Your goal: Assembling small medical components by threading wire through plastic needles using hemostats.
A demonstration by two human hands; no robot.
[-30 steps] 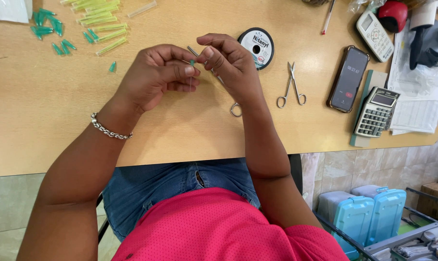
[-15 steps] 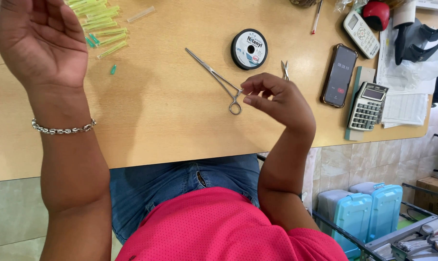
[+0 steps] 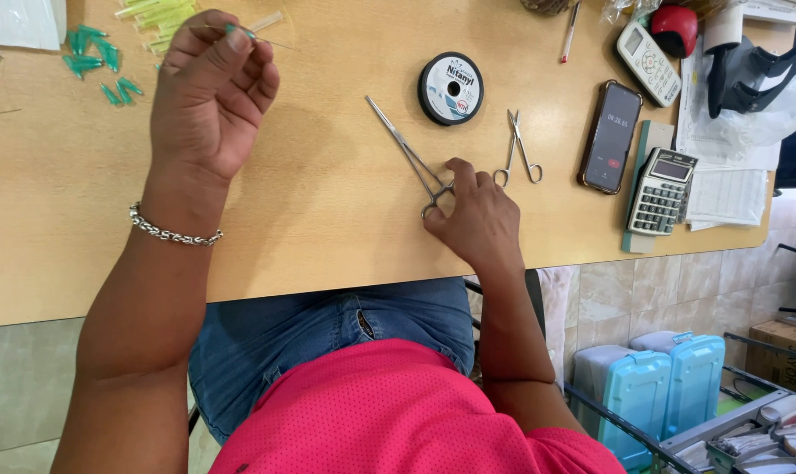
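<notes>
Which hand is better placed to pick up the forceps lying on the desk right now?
The right hand, probably: its fingertips already rest on the ring handles of the forceps, near the small scissors. The left hand is raised far off, its grip pinching a small green-tipped piece.

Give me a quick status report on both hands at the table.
Left hand raised, pinching a small green-tipped needle piece. Right hand on the forceps handles, flat on the table. Scissors close beside, apart.
</notes>
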